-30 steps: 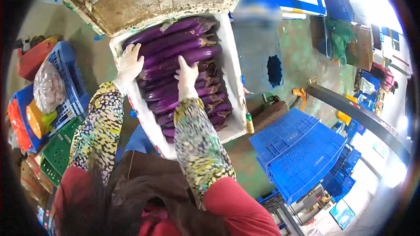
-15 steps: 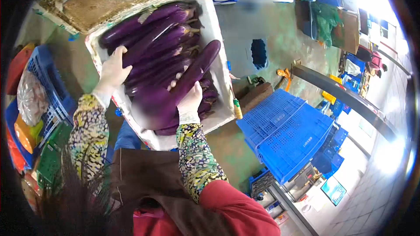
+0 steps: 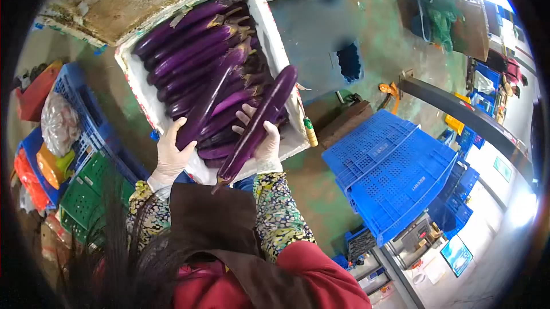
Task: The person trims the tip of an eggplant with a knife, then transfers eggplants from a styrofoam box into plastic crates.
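Note:
In a white foam box (image 3: 279,38) lie several glossy purple eggplants (image 3: 192,51), stems mostly toward the right. My left hand (image 3: 173,153), in a whitish glove, grips the near end of one eggplant (image 3: 216,92) that slants across the others, its stem end pointing away from me. A second eggplant (image 3: 259,118) rests in my right hand (image 3: 266,141), gloved too, with the thumb on one side and fingers on the other. That one is raised over the box's near right part, stem end toward me. My right palm is partly hidden behind it.
Blue crates (image 3: 389,165) stand to the right, beside a dark metal beam (image 3: 458,108). On the left are a green crate (image 3: 89,194) and a plastic bag (image 3: 59,122). A dirty foam slab (image 3: 120,2) adjoins the box's far left side.
My left hand has come nearer to me and rightward, drawing its eggplant across the pile. The eggplant in my right hand has shifted toward me, and its stem end now shows.

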